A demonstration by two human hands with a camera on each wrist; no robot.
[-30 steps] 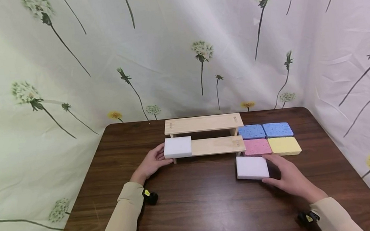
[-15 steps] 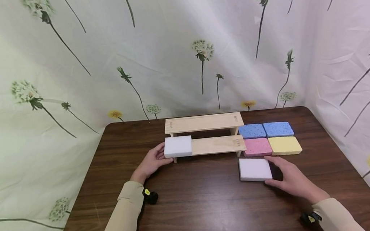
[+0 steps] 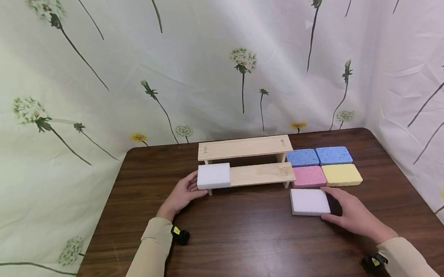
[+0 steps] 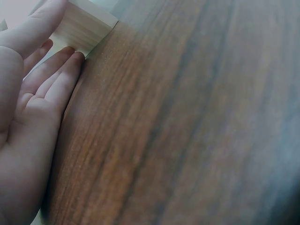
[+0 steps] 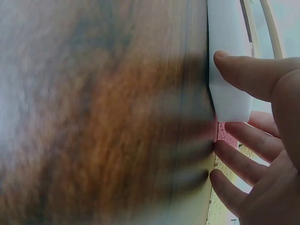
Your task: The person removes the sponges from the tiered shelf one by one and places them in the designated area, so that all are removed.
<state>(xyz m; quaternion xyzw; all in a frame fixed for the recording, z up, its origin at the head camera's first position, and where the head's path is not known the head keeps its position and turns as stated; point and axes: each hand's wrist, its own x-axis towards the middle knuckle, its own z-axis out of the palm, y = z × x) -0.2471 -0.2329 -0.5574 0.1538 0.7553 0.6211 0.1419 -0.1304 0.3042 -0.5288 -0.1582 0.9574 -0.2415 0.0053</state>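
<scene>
The right hand (image 3: 355, 213) holds a flat white sponge (image 3: 310, 201) at its right end, just in front of the pink sponge. In the right wrist view the thumb presses the side of the white sponge (image 5: 229, 37), while the other fingers spread out beyond its end. Another white sponge (image 3: 213, 176) lies on the left end of the lower step of a small wooden rack (image 3: 262, 174). Beside that end rests the left hand (image 3: 181, 197); in the left wrist view its extended fingers lie at the rack's wooden leg (image 4: 84, 28).
Two blue sponges (image 3: 334, 155) lie right of the rack, behind a pink sponge (image 3: 309, 176) and a yellow sponge (image 3: 342, 175). The rack's upper step (image 3: 244, 147) runs along the back of the dark wooden table (image 3: 231, 251). A flowered cloth (image 3: 201, 70) hangs behind.
The right hand has moved a little to the right, and the white sponge it holds has slid along with it. The left hand and the rack have stayed in place.
</scene>
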